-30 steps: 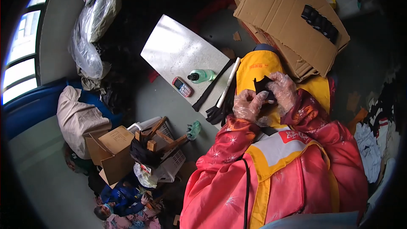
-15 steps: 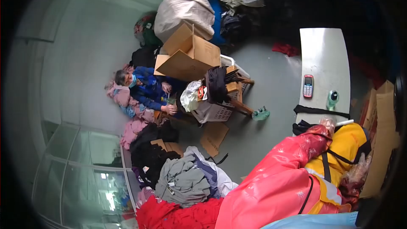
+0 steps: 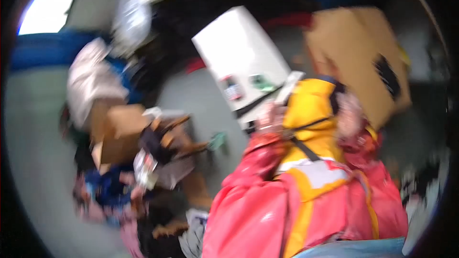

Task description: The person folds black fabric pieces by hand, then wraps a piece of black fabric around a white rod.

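Grey floor (image 3: 193, 95) spreads around the person. Nearest, a dark strip (image 3: 313, 123) crosses the yellow apron (image 3: 311, 100) between the left hand (image 3: 270, 117) and right hand (image 3: 349, 114); through the blur I cannot tell how open they are or whether either grips it. Beyond, a white bench (image 3: 239, 43) carries a phone (image 3: 233, 89) and green bottle (image 3: 262, 83)

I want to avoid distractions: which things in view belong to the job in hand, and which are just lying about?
Likely in the job: left hand, right hand, dark strip between them, yellow cloth beneath it. Blur hides any grip.

Probably lying about: phone, green bottle, flat cardboard, carton.
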Available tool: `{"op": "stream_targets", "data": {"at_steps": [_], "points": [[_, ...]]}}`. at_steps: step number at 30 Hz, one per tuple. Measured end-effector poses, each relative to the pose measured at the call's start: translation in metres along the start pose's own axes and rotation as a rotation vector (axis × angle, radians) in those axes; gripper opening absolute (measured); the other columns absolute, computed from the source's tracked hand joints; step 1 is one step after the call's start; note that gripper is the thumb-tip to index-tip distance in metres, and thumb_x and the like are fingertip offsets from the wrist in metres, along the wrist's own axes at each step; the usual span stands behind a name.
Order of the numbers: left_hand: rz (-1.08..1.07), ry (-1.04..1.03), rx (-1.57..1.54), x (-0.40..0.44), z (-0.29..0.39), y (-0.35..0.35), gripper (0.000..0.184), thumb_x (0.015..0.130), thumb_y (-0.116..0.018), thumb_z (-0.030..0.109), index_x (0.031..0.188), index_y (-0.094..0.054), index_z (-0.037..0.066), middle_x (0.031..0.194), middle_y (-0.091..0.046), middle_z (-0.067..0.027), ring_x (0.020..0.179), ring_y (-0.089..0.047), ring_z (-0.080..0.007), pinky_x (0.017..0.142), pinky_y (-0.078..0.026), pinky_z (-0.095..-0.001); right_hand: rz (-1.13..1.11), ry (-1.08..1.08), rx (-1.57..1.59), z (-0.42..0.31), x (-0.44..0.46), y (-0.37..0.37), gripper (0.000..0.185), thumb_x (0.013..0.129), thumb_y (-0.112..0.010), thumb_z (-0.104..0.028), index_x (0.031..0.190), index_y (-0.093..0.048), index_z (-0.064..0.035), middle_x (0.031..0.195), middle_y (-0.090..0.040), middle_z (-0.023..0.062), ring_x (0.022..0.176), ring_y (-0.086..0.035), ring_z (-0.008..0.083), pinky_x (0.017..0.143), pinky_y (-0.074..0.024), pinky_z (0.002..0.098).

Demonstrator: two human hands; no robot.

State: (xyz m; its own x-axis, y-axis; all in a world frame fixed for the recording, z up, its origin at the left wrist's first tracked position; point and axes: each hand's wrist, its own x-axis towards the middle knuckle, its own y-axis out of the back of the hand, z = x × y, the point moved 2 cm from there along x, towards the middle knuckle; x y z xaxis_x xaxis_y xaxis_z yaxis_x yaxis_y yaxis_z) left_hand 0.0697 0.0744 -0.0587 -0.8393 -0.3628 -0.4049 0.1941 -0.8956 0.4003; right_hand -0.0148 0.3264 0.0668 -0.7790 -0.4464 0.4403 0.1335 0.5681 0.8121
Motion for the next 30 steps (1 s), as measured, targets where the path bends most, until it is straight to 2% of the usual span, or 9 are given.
{"op": "stream_targets", "data": {"at_steps": [2,4,5,8,10,13,18,21,30], "points": [[0.300,-0.667,0.309,-0.047,0.127,0.044,0.009,0.079,-0.058,0.011,0.085,-0.062,0.006,0.075,-0.056,-0.0119,0.068,-0.055,-0.0276,0.061,-0.044,-0.0367,0.136,-0.067,0.076,-0.026,0.016,0.017,0.027,0.083,-0.055,-0.015,0.104,-0.061,-0.0012,0.108,-0.055,0.0189,0.100,-0.054,0.0248,0.090,-0.0407,0.0371],[0.045,-0.650,-0.097,-0.039,0.148,0.038,0.011,0.078,-0.060,0.010,0.084,-0.061,0.001,0.075,-0.057,-0.0111,0.066,-0.055,-0.0210,0.060,-0.045,-0.0321,0.009,-0.906,1.068,-0.014,0.035,0.001,0.033,0.078,-0.059,-0.015,0.106,-0.056,0.0027,0.096,-0.059,0.0118,0.088,-0.055,0.0193,0.081,-0.0436,0.0314],[-0.067,-0.735,-0.044,-0.043,0.178,0.043,0.015,0.078,-0.061,0.010,0.089,-0.061,0.000,0.077,-0.058,-0.0109,0.065,-0.056,-0.0192,0.060,-0.045,-0.0296,-0.016,-0.845,1.043,-0.023,0.045,0.009,0.033,0.077,-0.061,-0.015,0.104,-0.056,0.0034,0.093,-0.058,0.0098,0.083,-0.055,0.0157,0.077,-0.0446,0.0283],[-0.208,-0.268,-0.207,-0.061,0.224,0.036,0.030,0.078,-0.065,0.016,0.103,-0.058,0.000,0.072,-0.057,-0.0060,0.063,-0.054,-0.0128,0.057,-0.043,-0.0245,0.224,-0.392,0.564,-0.003,0.013,-0.037,0.024,0.068,-0.073,-0.005,0.087,-0.061,0.0020,0.080,-0.063,0.0080,0.072,-0.061,0.0167,0.068,-0.0509,0.0287],[-0.397,-0.190,-0.288,-0.056,0.218,0.035,0.033,0.079,-0.065,0.016,0.105,-0.056,0.000,0.072,-0.057,-0.0047,0.061,-0.053,-0.0113,0.055,-0.041,-0.0232,0.109,-0.912,1.711,-0.027,0.026,0.001,0.029,0.075,-0.067,-0.013,0.098,-0.057,0.0018,0.076,-0.059,0.0094,0.070,-0.059,0.0212,0.065,-0.0493,0.0292],[-0.680,-0.079,-0.401,-0.053,0.218,0.025,0.034,0.080,-0.065,0.017,0.107,-0.054,0.000,0.071,-0.056,-0.0028,0.059,-0.050,-0.0091,0.051,-0.038,-0.0211,-0.114,-0.396,0.710,-0.029,0.034,0.033,0.026,0.075,-0.067,-0.013,0.095,-0.060,0.0011,0.080,-0.062,0.0092,0.074,-0.060,0.0195,0.070,-0.0497,0.0283],[-0.633,-0.002,-0.558,-0.059,0.208,0.021,0.026,0.082,-0.062,0.015,0.101,-0.056,-0.002,0.068,-0.056,-0.0040,0.054,-0.049,-0.0092,0.049,-0.037,-0.0215,-0.259,-0.620,0.624,-0.034,0.046,0.069,0.028,0.072,-0.070,-0.013,0.095,-0.060,0.0001,0.088,-0.063,0.0084,0.083,-0.060,0.0165,0.077,-0.0480,0.0284],[-0.563,0.028,-0.556,-0.062,0.208,0.020,0.021,0.083,-0.060,0.013,0.097,-0.056,-0.003,0.066,-0.057,-0.0046,0.051,-0.048,-0.0091,0.047,-0.037,-0.0210,-0.299,-0.823,1.461,-0.045,0.051,0.076,0.037,0.073,-0.068,-0.005,0.106,-0.053,0.0003,0.094,-0.060,0.0067,0.087,-0.057,0.0146,0.081,-0.0461,0.0289],[-0.547,-0.037,-0.438,-0.061,0.204,0.014,0.017,0.082,-0.060,0.009,0.094,-0.056,-0.002,0.069,-0.060,-0.0066,0.054,-0.052,-0.0095,0.050,-0.041,-0.0200,-0.196,-0.952,1.204,-0.043,0.040,0.066,0.033,0.075,-0.068,-0.012,0.102,-0.054,0.0003,0.088,-0.059,0.0047,0.084,-0.056,0.0124,0.077,-0.0456,0.0260]]}}
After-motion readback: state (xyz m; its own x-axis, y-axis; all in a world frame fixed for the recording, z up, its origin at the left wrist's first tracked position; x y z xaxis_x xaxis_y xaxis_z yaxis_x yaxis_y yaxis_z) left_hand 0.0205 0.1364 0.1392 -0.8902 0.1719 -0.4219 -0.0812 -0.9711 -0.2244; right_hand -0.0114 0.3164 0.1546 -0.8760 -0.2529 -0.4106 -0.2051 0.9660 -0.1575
